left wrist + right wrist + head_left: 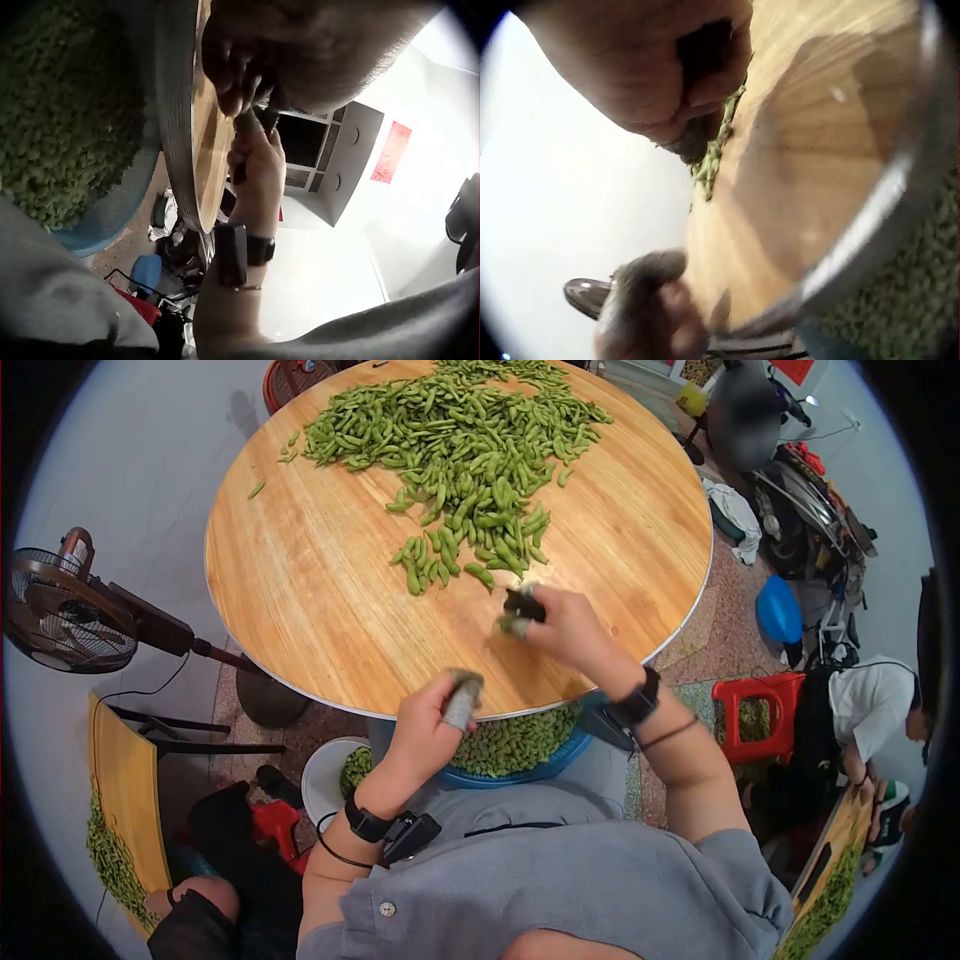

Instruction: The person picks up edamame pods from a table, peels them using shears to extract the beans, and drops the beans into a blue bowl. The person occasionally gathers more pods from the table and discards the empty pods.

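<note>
My left hand [422, 728] is over the near edge of the round wooden table [320, 630], its fingers bent and a grey wrap round one digit. Whether anything small is between them cannot be made out. To its right and farther in, my right hand [572, 628] grips a black object [524, 604] just above the tabletop; its wrapped fingertips are blurred. The same dark object [705, 46] shows inside the hand in the right wrist view. Green pods [480, 480] are heaped on the table, the nearest ones just beyond my right hand.
Below the table edge, a blue basin [515, 772] holds many green pieces, with a white bucket [318, 785] to its left. A fan [80, 605] stands at left, a red stool [728, 705] at right. People sit on both sides by small tables with pods.
</note>
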`<state>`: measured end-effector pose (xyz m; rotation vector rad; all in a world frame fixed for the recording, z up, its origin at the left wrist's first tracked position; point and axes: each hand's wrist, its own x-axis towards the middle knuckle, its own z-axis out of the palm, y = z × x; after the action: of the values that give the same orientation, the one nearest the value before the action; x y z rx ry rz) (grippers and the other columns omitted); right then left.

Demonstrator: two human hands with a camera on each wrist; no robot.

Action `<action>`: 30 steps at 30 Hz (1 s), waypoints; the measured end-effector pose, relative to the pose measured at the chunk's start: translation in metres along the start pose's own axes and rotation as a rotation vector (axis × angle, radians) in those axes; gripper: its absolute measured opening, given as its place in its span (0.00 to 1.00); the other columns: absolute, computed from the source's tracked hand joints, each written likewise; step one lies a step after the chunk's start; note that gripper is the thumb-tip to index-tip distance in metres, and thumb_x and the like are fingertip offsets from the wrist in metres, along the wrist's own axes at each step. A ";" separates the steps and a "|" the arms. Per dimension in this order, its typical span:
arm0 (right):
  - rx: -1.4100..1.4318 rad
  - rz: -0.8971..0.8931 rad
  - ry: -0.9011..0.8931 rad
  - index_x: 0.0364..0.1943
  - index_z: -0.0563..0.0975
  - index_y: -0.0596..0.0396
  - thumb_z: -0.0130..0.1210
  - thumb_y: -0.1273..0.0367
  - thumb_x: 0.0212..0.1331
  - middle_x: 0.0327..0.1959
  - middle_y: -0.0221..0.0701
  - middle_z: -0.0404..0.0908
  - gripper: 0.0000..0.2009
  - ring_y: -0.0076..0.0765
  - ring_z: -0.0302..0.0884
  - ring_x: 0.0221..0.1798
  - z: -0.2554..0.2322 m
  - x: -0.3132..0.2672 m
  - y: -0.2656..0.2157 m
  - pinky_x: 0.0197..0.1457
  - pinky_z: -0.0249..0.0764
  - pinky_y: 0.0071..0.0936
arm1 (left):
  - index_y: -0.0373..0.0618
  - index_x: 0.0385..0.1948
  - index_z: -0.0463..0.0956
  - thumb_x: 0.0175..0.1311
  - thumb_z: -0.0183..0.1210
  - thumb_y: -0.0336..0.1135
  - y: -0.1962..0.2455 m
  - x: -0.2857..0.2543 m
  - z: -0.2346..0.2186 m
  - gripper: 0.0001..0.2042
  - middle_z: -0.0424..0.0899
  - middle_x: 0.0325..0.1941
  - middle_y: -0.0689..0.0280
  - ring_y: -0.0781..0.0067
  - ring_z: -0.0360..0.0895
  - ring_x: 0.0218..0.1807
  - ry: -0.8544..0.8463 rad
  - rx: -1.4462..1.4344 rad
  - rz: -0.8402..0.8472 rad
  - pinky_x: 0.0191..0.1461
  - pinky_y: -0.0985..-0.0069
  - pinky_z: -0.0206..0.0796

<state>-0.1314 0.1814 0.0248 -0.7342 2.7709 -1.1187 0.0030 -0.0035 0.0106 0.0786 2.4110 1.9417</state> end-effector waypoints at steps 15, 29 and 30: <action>0.650 -0.037 -0.234 0.55 0.70 0.58 0.50 0.71 0.57 0.36 0.37 0.77 0.19 0.33 0.76 0.37 0.010 -0.089 -0.016 0.40 0.72 0.30 | 0.43 0.38 0.72 0.67 0.52 0.36 0.007 0.000 0.009 0.07 0.72 0.22 0.73 0.84 0.66 0.20 -0.160 -0.804 -0.334 0.23 0.85 0.56; 0.734 -0.048 -0.388 0.64 0.61 0.57 0.43 0.74 0.64 0.49 0.27 0.74 0.22 0.19 0.70 0.47 0.006 -0.095 -0.024 0.50 0.69 0.20 | 0.39 0.33 0.76 0.61 0.56 0.32 0.001 -0.006 0.010 0.06 0.78 0.24 0.64 0.76 0.74 0.24 0.029 0.241 0.262 0.29 0.77 0.65; 0.736 -0.046 -0.387 0.64 0.61 0.57 0.43 0.74 0.64 0.49 0.27 0.74 0.22 0.19 0.70 0.47 0.004 -0.093 -0.027 0.50 0.69 0.20 | 0.39 0.33 0.76 0.61 0.56 0.32 0.001 -0.005 0.008 0.06 0.78 0.24 0.64 0.76 0.74 0.24 0.026 0.241 0.261 0.29 0.77 0.65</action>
<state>-0.0369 0.2038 0.0291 -0.7931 1.8322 -1.6387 0.0085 0.0038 0.0101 0.3966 2.7623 1.7360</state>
